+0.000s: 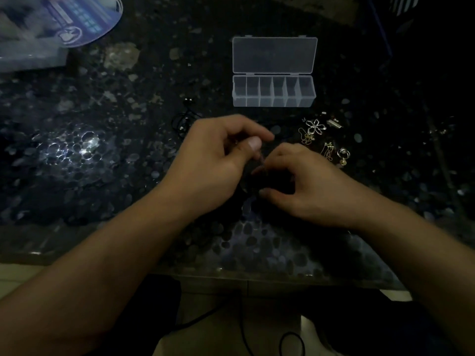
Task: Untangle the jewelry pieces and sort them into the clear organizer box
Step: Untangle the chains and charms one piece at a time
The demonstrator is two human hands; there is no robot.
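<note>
While both hands work a dark cord over the stone table (pixel 77 155), the rest waits.
Left hand (pixel 218 160) and right hand (pixel 303 186) have fingers curled, pinching the thin cord (pixel 261 160) between them. Clear plastic organizer box (pixel 273 91) lies open beyond, long axis left-right, six compartments. Gold and silver jewelry pieces (pixel 318 136) sit just right of the fingers.

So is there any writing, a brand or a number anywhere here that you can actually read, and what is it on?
No text here can be read.
Blue round printed thing, far left corner: it bears a pale logo and rows of pale marks, too blurred to read.
Clear organizer box: no label or lettering shows on its lid or compartments.
Jewelry pieces and dark table: no writing visible.
</note>
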